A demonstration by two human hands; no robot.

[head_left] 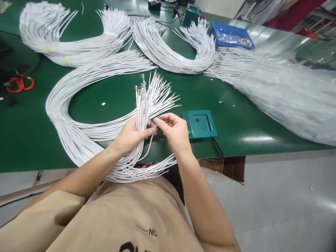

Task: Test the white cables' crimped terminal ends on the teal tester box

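My left hand (135,134) is closed around a bunch of white wires (141,108), whose stripped or metal-tipped ends point up and away from me. Beside it, my right hand (173,131) pinches a single white wire (150,145) near its end, with thumb and index finger almost touching my left fingertips. The wire curves down from that pinch toward the rest of the bunch. Behind and left of my hands, a large looped bundle of white wires (59,101) lies on the green table, its fanned ends just beyond the held bunch. Some wires hang over the table's front edge near my apron.
Right of my right hand sits a green device (202,123) with a cable. More wire bundles (76,49) lie at the back, beside a blue tray (232,35) of small metal parts. Plastic-covered wires (286,94) spread along the right. Red-handled scissors (22,83) lie at left; a cardboard box (233,168) stands below the edge.
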